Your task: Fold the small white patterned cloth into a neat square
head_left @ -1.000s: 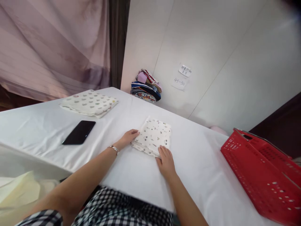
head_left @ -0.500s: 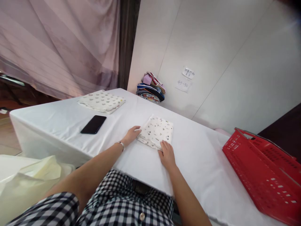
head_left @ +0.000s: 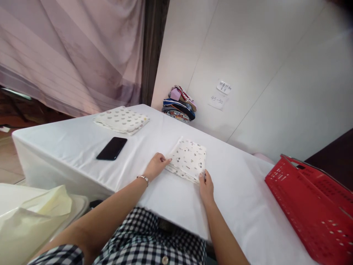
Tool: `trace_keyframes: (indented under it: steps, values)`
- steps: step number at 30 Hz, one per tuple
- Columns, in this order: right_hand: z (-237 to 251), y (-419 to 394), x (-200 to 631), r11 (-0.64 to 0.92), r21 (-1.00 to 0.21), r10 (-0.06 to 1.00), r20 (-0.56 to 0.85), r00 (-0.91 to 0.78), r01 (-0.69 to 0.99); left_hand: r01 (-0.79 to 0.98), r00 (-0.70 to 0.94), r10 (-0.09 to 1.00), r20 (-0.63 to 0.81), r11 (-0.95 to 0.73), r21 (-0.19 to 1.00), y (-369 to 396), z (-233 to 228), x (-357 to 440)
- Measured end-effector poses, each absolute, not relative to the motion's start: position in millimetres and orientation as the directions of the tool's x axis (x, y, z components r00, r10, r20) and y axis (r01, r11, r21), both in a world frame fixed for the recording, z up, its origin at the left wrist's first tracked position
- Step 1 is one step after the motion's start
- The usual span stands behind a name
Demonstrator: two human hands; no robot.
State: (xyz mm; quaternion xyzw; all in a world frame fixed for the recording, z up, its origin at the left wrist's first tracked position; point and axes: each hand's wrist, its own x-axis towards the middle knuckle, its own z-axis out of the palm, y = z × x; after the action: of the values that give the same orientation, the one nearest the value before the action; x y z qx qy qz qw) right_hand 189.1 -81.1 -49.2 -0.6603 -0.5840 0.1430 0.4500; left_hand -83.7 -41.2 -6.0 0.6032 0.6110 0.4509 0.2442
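A folded white cloth (head_left: 190,158) with a small dark print lies in layers on the white-covered table (head_left: 171,206). At its near left corner my left hand (head_left: 157,163) is closed, thumb and fingers pinching the edge. My right hand (head_left: 206,186) grips the near right corner, thumb on top and fingers along the side. Farther left lies a second folded white cloth (head_left: 122,119) with a grey print, untouched by either hand.
A black phone (head_left: 111,148) lies left of my hands. The red plastic basket (head_left: 303,206) stands at the table's right. Folded clothes (head_left: 179,105) are stacked by the wall, near paper notes (head_left: 218,100). A pale yellow bag (head_left: 35,213) sits at lower left.
My left hand has gone from resting extended beside the cloth to pinching its corner. My right hand has shifted from the near edge to the right corner and closed on it.
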Motion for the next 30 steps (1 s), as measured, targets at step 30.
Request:
trace_keyframes:
  steps: [30]
  values:
    - [-50,-84,191,0.146,-0.703,0.908,0.375,0.189,0.696,0.589,-0.143,0.982,0.123,-0.016,0.808,-27,-7,-83]
